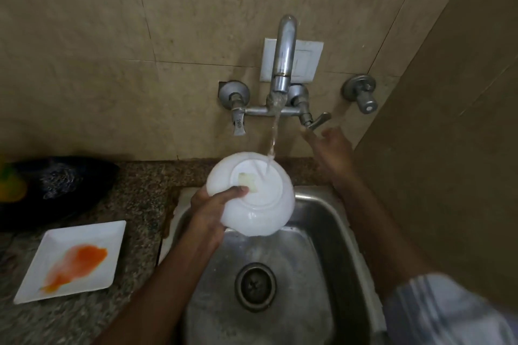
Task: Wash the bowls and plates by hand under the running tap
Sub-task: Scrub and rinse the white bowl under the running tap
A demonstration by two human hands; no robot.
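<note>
My left hand (213, 204) grips a white bowl (258, 204) by its rim, bottom side up, over the steel sink (322, 232). A pale sticker sits on the bowl's base. Water from the tap (283, 59) falls onto that base. My right hand (333, 148) reaches up to the right tap lever (318, 120), its fingertips at the lever; it holds nothing else. A white square plate (92, 235) smeared with orange sauce lies on the granite counter at the left.
A dark round pan or dish (56, 190) sits at the back left of the counter (140, 190), with something yellow-green beside it. A second valve (361, 92) is on the wall at right. The drain (255, 286) is in the sink's middle. A side wall stands close on the right.
</note>
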